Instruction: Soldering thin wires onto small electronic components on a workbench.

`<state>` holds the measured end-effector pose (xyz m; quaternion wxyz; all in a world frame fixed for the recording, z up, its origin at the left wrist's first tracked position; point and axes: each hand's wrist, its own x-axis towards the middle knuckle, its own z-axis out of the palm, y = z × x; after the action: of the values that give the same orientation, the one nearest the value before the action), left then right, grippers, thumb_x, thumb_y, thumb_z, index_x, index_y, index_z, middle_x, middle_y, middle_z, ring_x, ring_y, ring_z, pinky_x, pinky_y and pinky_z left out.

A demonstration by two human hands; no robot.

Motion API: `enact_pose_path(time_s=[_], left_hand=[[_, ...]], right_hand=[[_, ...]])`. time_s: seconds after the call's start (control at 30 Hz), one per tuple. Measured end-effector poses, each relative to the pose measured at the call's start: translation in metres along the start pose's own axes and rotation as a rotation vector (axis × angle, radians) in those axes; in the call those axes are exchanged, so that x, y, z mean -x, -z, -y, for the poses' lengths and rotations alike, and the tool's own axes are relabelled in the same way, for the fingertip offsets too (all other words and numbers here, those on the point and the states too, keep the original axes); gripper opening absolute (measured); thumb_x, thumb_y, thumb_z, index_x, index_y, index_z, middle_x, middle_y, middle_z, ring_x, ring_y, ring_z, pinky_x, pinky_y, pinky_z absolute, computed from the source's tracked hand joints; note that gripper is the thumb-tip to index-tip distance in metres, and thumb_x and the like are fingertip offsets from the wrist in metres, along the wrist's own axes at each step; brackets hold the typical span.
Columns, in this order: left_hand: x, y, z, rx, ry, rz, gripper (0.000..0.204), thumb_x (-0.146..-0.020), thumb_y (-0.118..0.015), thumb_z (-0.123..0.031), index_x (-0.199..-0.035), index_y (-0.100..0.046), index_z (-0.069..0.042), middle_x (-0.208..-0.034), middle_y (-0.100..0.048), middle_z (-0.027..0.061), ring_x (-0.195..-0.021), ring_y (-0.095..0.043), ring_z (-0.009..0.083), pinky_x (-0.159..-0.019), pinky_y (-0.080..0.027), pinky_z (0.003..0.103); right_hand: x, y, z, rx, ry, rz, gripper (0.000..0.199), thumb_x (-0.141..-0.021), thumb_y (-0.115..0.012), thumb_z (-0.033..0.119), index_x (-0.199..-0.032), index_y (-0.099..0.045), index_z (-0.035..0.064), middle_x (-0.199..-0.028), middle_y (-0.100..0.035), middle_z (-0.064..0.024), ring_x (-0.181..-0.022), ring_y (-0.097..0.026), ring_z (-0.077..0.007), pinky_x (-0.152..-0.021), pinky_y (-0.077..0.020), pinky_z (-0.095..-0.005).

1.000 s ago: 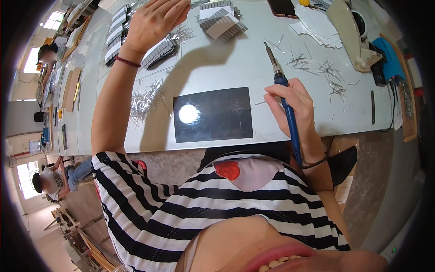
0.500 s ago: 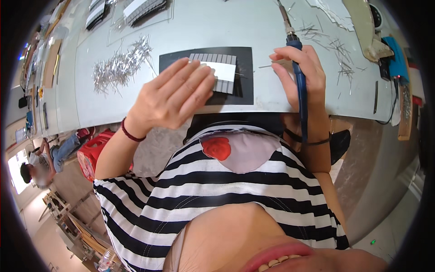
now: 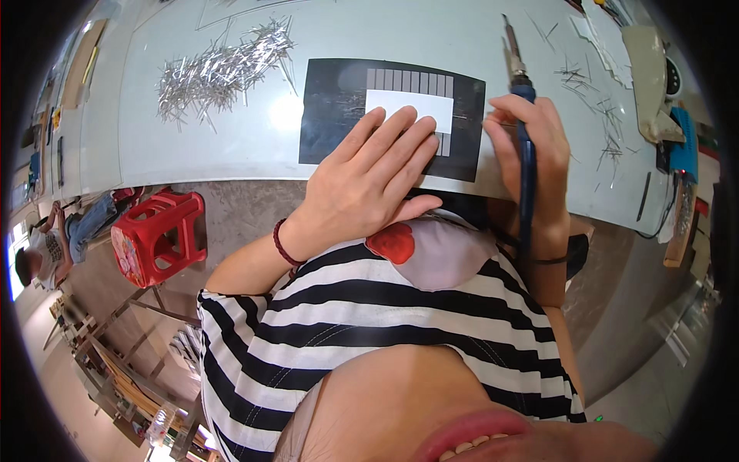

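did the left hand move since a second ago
Yes. The left hand was reaching to the far side of the table; it has come back toward the body and now lies on the black mat, over the striped panel.

Single head-worn fisheye view, looking steeply down over chin and striped shirt (image 3: 369, 308) onto the near edge of the table (image 3: 231, 146). Close to both hands; straight edges bowed toward the dark round rim; floor visible at left.
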<state>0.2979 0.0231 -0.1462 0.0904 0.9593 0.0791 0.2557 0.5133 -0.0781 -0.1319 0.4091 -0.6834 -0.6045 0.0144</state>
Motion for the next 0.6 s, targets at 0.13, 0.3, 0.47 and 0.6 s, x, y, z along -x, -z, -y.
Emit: enact_pose_path(time_s=[0.13,0.3,0.47,0.6], left_hand=[[-0.001,-0.002,0.004,0.006,0.016,0.019,0.054,-0.092,-0.064,-0.043,-0.121,-0.065,0.003,-0.129,-0.063,0.0146,-0.123,-0.058,0.0327,-0.107,-0.044,0.046],[-0.003,-0.003,0.002,0.004,0.026,0.001,0.049,-0.092,-0.066,-0.04,-0.119,-0.067,0.001,-0.126,-0.065,0.0133,-0.121,-0.06,0.0323,-0.106,-0.045,0.046],[0.0,-0.006,0.009,0.096,-0.093,-0.156,0.039,-0.088,-0.073,-0.033,-0.107,-0.071,0.002,-0.11,-0.071,0.0138,-0.104,-0.066,0.0338,-0.091,-0.055,0.049],[0.008,-0.005,0.009,0.144,-0.135,-0.231,0.029,-0.089,-0.071,-0.026,-0.094,-0.074,0.002,-0.098,-0.074,0.0114,-0.098,-0.068,0.0315,-0.085,-0.059,0.045]], right_hand=[[-0.003,-0.003,0.004,-0.025,-0.016,-0.017,0.028,-0.078,-0.071,-0.005,-0.104,-0.067,0.0058,-0.081,-0.067,-0.0059,-0.077,-0.059,-0.0252,-0.071,-0.0487,-0.0351],[-0.001,0.016,-0.017,-0.033,0.061,-0.038,0.032,-0.077,-0.073,-0.004,-0.107,-0.066,0.006,-0.085,-0.069,-0.0063,-0.08,-0.061,-0.0242,-0.074,-0.0499,-0.0344],[0.004,0.015,-0.019,-0.019,-0.014,0.012,0.033,-0.077,-0.072,-0.004,-0.108,-0.066,0.0067,-0.083,-0.067,-0.0056,-0.078,-0.06,-0.0251,-0.073,-0.049,-0.0348],[0.006,0.004,-0.015,-0.021,-0.003,-0.027,0.03,-0.079,-0.072,-0.003,-0.107,-0.066,0.008,-0.08,-0.066,-0.004,-0.076,-0.058,-0.0255,-0.073,-0.0472,-0.0352]])
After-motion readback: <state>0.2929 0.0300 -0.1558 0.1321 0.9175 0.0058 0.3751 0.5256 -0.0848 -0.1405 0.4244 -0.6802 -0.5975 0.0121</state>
